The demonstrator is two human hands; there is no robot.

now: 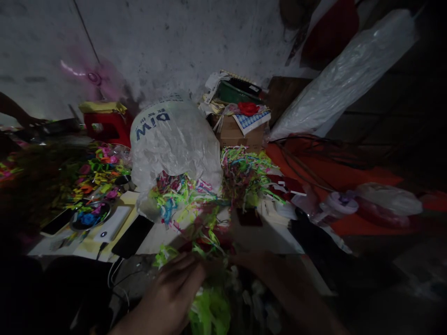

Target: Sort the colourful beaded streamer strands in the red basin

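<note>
My left hand (178, 284) is low in the middle of the head view, its fingers curled closed on bright green plastic strips (165, 256) that stick out past them. My right hand (258, 270) comes in from the lower right and meets it near the centre; it is dark and smeared, so its fingers do not show clearly. Beneath the hands hangs a bunch of yellow-green strips (211, 311), with a blurred dark and pale part to its right. Just beyond lies a heap of multicoloured strips (188, 200), spilling from a large translucent printed plastic bag (174, 135).
Left on the table are a black phone (133, 236), a white power bank (113, 223), a metal bowl (90, 216) and colourful small pieces (101, 172). A red stool (106, 128) and cardboard box (239, 132) stand behind. Another person's arm (16, 109) shows far left.
</note>
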